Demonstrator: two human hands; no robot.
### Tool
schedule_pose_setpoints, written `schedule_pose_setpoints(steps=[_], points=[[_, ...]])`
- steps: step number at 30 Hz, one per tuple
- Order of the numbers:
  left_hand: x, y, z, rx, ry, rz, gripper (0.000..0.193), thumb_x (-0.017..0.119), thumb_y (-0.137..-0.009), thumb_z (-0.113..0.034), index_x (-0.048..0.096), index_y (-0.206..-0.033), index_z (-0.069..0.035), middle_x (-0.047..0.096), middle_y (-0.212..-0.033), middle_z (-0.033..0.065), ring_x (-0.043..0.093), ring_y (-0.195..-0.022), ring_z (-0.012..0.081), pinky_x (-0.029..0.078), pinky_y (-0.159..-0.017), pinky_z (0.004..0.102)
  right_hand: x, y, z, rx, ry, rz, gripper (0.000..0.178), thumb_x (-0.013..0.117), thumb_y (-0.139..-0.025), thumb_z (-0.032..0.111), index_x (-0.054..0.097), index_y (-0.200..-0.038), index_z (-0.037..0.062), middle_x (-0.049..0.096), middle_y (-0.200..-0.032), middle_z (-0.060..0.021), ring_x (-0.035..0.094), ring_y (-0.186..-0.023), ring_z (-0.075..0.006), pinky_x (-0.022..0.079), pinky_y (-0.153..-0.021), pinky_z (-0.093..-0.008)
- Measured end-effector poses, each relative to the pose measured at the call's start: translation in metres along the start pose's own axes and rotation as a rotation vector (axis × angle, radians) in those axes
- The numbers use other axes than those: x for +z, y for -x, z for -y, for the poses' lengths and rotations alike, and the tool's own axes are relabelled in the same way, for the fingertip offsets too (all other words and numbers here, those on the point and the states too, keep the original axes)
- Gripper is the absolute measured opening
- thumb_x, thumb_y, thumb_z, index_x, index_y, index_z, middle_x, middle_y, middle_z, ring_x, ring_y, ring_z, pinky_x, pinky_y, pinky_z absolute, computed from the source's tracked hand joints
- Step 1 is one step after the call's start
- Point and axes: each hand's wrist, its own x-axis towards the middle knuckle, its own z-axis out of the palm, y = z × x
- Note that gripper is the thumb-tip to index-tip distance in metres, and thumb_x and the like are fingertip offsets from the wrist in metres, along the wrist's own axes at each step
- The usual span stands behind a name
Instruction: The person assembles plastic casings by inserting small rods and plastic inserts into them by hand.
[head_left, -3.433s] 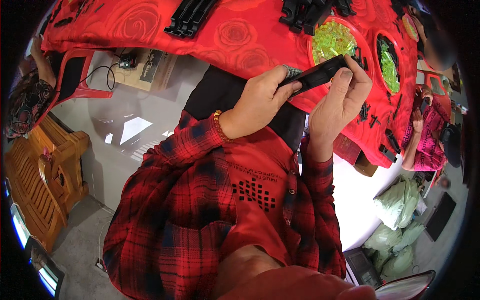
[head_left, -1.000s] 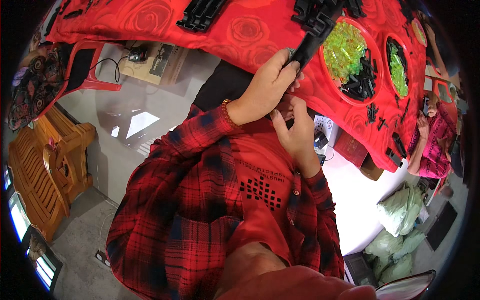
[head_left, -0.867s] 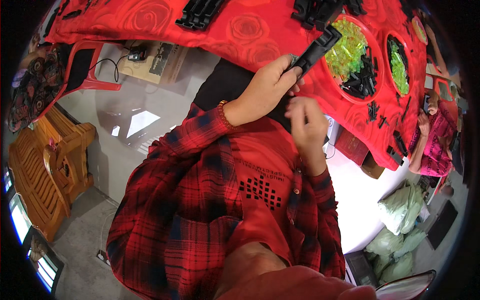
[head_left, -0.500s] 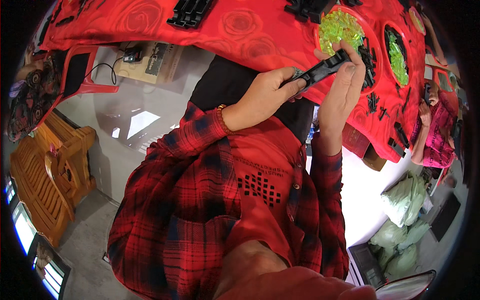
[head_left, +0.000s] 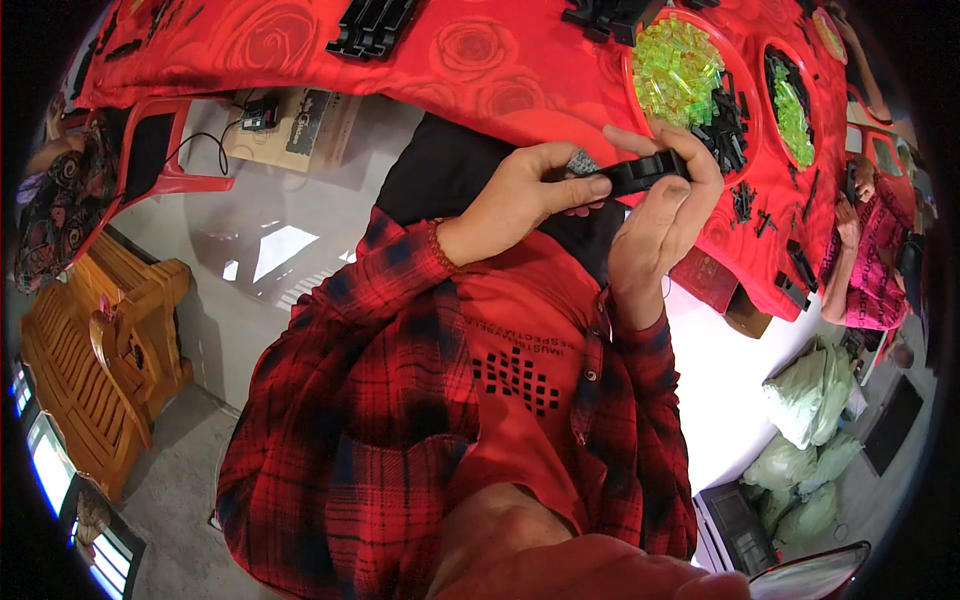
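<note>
Black part [head_left: 645,174], gripped end to end by my left hand [head_left: 522,192] and right hand [head_left: 658,230], seems unfinished, loose yellow pieces [head_left: 677,75] remaining in the tray [head_left: 755,122] at one o'clock.

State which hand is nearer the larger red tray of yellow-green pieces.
Right. The right hand is just below the tray in view; the left hand is farther off, to its lower left.

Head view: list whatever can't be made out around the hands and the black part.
All in the head view:
Left end of the black part: hidden by the left hand.
Its side facing away: hidden by the part itself and the right hand.
Grey speckled patch at the left forefinger: too small to identify.
Black pieces on the table: cut off by the upper edge.
</note>
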Motion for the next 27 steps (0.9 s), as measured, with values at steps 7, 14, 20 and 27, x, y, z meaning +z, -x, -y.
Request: schedule_pose_setpoints(steps=[7, 14, 20, 27], points=[[0.005, 0.013, 0.008, 0.017, -0.013, -0.035, 0.015, 0.071, -0.093, -0.017, 0.067, -0.096, -0.002, 0.068, -0.086, 0.0010, 0.061, -0.080, 0.0060, 0.050, -0.072, 0.0220, -0.009, 0.007, 0.016, -0.176, 0.126, 0.082, 0.034, 0.038, -0.106, 0.028, 0.051, -0.116, -0.0018, 0.065, -0.109, -0.0130, 0.051, -0.104, -0.0287, 0.036, -0.101, -0.0432], [-0.006, 0.007, 0.015, -0.070, 0.028, 0.011, 0.021, 0.072, -0.092, -0.021, 0.066, -0.097, -0.001, 0.067, -0.086, 0.0017, 0.061, -0.077, 0.0068, 0.052, -0.071, 0.0227, -0.013, 0.017, 0.017, -0.076, 0.332, 0.144, 0.036, 0.031, -0.108, 0.030, 0.045, -0.121, -0.0007, 0.067, -0.102, -0.0151, 0.055, -0.103, -0.0239, 0.042, -0.098, -0.0410], [-0.008, -0.007, 0.008, -0.246, -0.013, 0.022, 0.029, 0.065, -0.098, -0.028, 0.063, -0.106, 0.000, 0.067, -0.089, 0.0043, 0.064, -0.079, 0.0107, 0.054, -0.071, 0.0230, -0.010, 0.007, -0.008, 0.250, -0.064, 0.047, 0.029, 0.037, -0.108, 0.022, 0.046, -0.121, -0.0022, 0.056, -0.101, -0.0124, 0.063, -0.084, -0.0163, 0.048, -0.079, -0.0298], [-0.025, -0.010, -0.005, -0.209, -0.052, 0.223, 0.021, 0.057, -0.098, -0.010, 0.062, -0.115, 0.002, 0.069, -0.103, 0.0079, 0.065, -0.090, 0.0118, 0.053, -0.085, 0.0248, -0.022, 0.008, -0.026, 0.276, -0.044, 0.039, 0.043, 0.033, -0.109, 0.033, 0.045, -0.123, -0.0062, 0.060, -0.108, -0.0196, 0.069, -0.089, -0.0254, 0.049, -0.086, -0.0336]])
